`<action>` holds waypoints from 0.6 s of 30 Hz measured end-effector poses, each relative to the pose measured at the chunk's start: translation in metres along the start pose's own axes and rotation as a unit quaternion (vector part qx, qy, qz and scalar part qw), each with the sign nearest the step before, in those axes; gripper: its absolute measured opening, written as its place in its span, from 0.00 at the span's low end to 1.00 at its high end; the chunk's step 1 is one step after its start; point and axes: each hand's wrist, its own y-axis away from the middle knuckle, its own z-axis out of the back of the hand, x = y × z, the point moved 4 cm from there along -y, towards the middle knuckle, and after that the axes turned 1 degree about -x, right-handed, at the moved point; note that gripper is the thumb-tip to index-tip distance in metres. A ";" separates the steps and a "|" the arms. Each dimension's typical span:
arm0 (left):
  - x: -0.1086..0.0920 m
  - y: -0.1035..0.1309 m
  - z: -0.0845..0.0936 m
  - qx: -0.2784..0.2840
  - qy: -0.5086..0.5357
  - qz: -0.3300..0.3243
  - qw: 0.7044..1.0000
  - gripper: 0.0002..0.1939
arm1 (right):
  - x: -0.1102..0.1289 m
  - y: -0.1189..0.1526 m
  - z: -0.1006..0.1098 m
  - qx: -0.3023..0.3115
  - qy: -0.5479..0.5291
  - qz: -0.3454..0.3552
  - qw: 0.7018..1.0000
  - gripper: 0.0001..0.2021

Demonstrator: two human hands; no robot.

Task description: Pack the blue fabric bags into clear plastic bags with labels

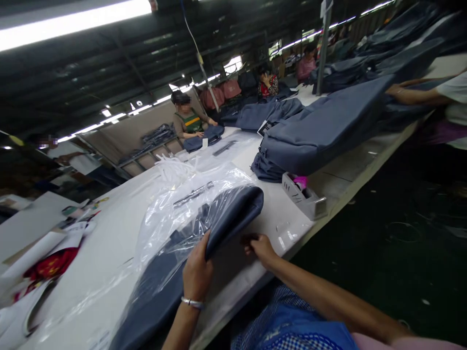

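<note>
A long dark blue bag (156, 287), partly inside a clear plastic bag (156, 218), lies across the white table (105, 243) in front of me. My left hand (198, 272), with a bracelet at its wrist, is closed on the near edge of the blue bag. To the right of it, my right hand (260, 249) hovers over the table edge with bent fingers, close to the bag's end but apart from it. Whether anything small is between those fingers is too blurred to tell.
More dark blue bags (302, 131) are piled at the right, beside a small grey box (304, 194) with a pink item. Across the table a person (188, 119) handles a folded blue bag. Another person's arm (419, 95) reaches in from the right. White strips (175, 165) lie beyond the plastic.
</note>
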 end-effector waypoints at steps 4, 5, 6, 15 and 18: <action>0.006 0.017 -0.041 -0.050 0.033 -0.068 0.996 0.45 | -0.008 0.051 -0.002 0.054 0.056 -0.019 0.997 0.20; 0.008 0.021 -0.050 -0.056 0.040 -0.076 0.995 0.46 | -0.012 0.062 0.002 0.070 0.079 -0.036 0.994 0.22; 0.009 0.025 -0.058 -0.059 0.048 -0.081 0.994 0.47 | -0.015 0.072 0.009 0.085 0.102 -0.060 0.989 0.24; -0.004 0.045 -0.072 0.016 0.042 -0.051 0.998 0.47 | 0.024 0.088 0.034 0.086 0.189 -0.062 0.976 0.24; -0.012 0.047 -0.058 0.074 0.087 -0.065 0.991 0.42 | 0.001 0.083 -0.003 0.168 0.052 -0.251 0.952 0.28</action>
